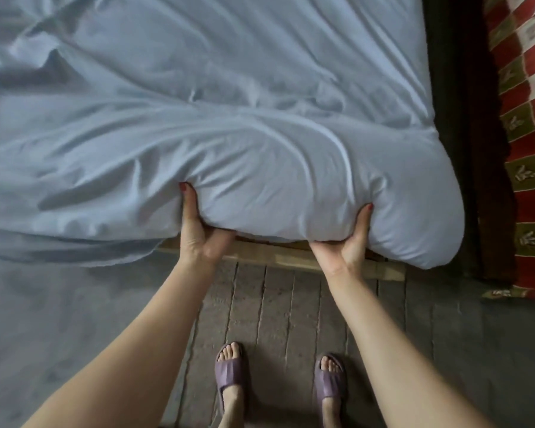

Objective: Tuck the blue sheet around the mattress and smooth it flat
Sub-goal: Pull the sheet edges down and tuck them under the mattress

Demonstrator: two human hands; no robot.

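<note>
Sheet: I see the blue sheet covering the mattress, wrinkled, loose at left.
Left hand: my left hand clamps the covered edge, thumb on top, fingers beneath.
Right hand: my right hand grips likewise near the corner.
Purpose: I judge the edge is lifted off the wooden frame so cloth can pass underneath.
</note>
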